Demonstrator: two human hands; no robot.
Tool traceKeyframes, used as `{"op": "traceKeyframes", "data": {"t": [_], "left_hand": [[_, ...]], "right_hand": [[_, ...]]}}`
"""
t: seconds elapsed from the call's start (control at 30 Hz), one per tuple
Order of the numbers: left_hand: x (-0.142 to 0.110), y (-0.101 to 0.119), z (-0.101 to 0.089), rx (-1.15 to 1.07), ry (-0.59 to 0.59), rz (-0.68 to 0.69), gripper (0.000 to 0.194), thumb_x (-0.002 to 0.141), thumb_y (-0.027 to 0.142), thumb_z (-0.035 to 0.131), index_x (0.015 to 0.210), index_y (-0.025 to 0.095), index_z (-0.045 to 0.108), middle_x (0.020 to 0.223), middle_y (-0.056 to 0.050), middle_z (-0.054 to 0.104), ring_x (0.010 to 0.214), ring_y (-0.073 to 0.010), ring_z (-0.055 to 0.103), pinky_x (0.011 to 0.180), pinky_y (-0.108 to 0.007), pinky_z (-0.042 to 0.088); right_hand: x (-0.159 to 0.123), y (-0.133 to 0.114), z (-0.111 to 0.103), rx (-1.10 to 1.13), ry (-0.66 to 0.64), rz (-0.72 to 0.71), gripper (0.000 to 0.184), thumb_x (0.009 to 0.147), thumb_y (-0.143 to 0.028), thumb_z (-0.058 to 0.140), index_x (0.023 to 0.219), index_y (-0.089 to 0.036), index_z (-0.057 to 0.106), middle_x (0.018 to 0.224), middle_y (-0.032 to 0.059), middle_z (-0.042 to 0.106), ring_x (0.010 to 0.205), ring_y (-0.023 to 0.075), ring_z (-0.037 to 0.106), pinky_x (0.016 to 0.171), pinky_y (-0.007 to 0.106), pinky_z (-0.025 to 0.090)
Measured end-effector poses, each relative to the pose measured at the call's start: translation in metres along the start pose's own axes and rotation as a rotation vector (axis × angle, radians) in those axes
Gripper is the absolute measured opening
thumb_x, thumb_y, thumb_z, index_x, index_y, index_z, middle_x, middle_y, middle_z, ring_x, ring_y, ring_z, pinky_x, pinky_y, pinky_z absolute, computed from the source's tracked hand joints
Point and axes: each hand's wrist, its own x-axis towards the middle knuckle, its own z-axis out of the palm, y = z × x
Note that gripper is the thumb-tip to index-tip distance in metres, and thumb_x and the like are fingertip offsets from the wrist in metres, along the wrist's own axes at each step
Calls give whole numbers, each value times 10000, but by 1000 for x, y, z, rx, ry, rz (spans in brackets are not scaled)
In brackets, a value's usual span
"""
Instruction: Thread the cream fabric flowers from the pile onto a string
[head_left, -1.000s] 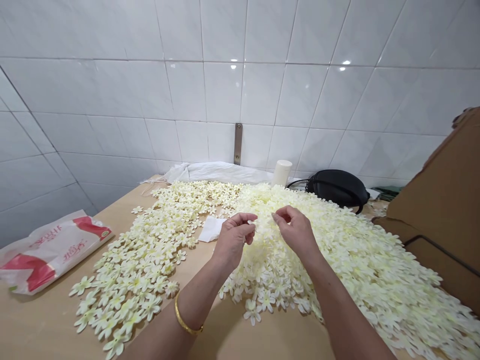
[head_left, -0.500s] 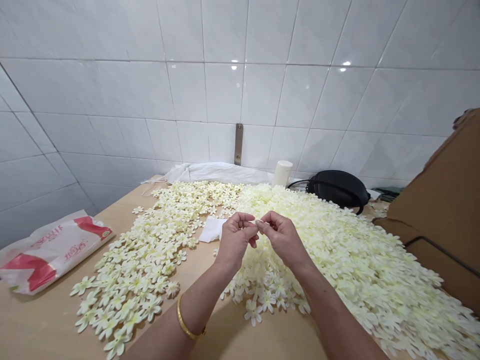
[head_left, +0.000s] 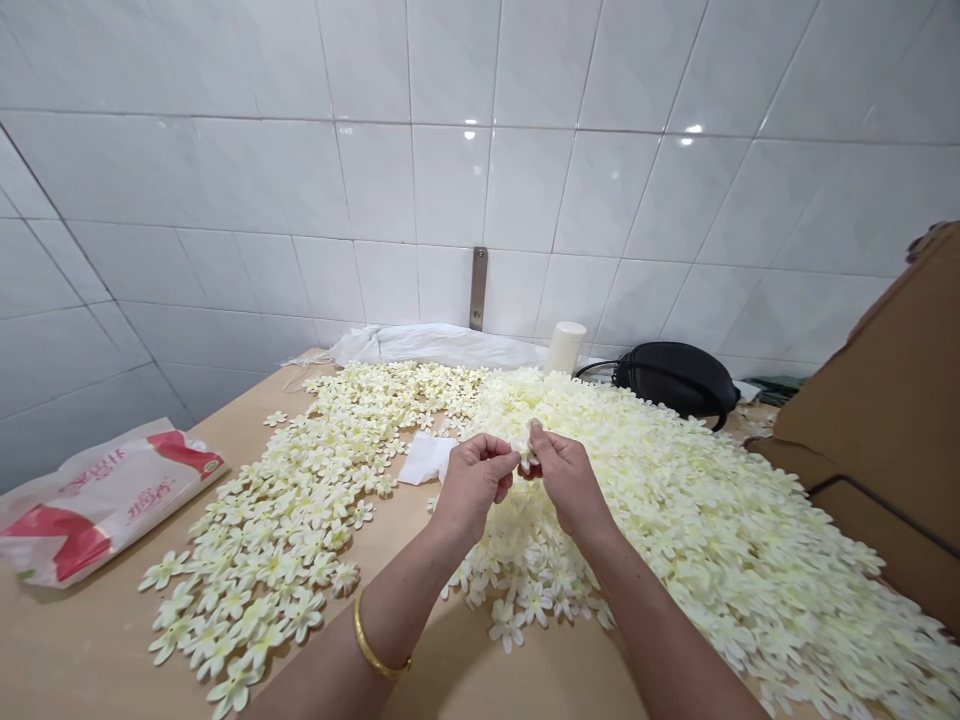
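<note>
Red and white, a printed packet (head_left: 112, 500) lies at the lower left of the frame, on the left side of the tan bench (head_left: 82, 640). Moving right, a spread of pale yellow-white flowers (head_left: 277, 530) runs from the lower left up towards the centre, one flower sitting just apart at its upper left edge. Next, a white paper (head_left: 425, 458) lies near the middle, just beside the left hand (head_left: 471, 482). That hand, a gold bangle (head_left: 371, 640) on its wrist, has thumb and forefinger pinched together; whatever is between them is too small to tell. Now the right hand (head_left: 564, 478), at the centre of the frame, thumb up and fingers curled, pinching a small pale blossom (head_left: 526, 455) right between the two hands. Behind, a white cloth (head_left: 442, 345) stretches along the tiled wall (head_left: 442, 190), below a metal strip (head_left: 478, 290). A white cylinder (head_left: 565, 348) stands upright at the back, then a black bag (head_left: 675, 378) beyond the big flower heap (head_left: 712, 530), which fills the lower right, and finally a brown cardboard box (head_left: 885, 420) at the right edge.
</note>
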Motion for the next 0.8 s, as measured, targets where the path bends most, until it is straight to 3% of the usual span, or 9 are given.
{"op": "traceKeyframes", "data": {"t": [0.2,0.43,0.53,0.63,0.7,0.8], "left_hand": [[1,2,-2,-22,6,-5,176,527,134,628,548,155,455,399,72,418,353,-31,338,362,-182,185],[1,1,-2,-10,-18,-22,182,526,141,638,565,157,461,410,72,425,352,-30,339,359,-180,169],[1,1,-2,-3,-30,-21,185,529,148,643,564,156,462,424,67,435,357,-29,344,362,-179,171],[1,1,-2,-4,-44,-24,180,526,144,642,566,155,467,424,65,439,354,-28,340,362,-181,164],[1,1,-2,-9,-68,-22,177,525,147,644,563,155,471,411,67,433,348,-27,330,360,-183,155],[1,2,-2,-17,-99,-13,189,518,148,653,550,156,467,383,73,414,340,-27,314,360,-185,143]], "right_hand": [[9,-6,-20,-128,89,-3,324,646,-464,589,540,-163,538,512,5,519,496,113,438,508,254,354],[9,-11,-28,-55,-64,65,281,577,-386,628,743,-164,574,469,-42,475,477,109,436,501,252,349],[10,-8,-29,-240,53,-16,262,575,-366,639,740,-171,580,633,-2,533,533,114,443,538,268,360],[11,-7,-29,-350,139,-110,245,667,-410,566,733,-175,592,790,39,566,624,134,460,601,281,371],[9,-9,-27,-283,32,-83,307,724,-463,490,701,-173,587,748,35,559,638,137,454,589,270,364],[6,-13,-23,-127,-220,47,323,693,-486,525,662,-168,571,637,1,508,582,114,410,541,246,334]]}}
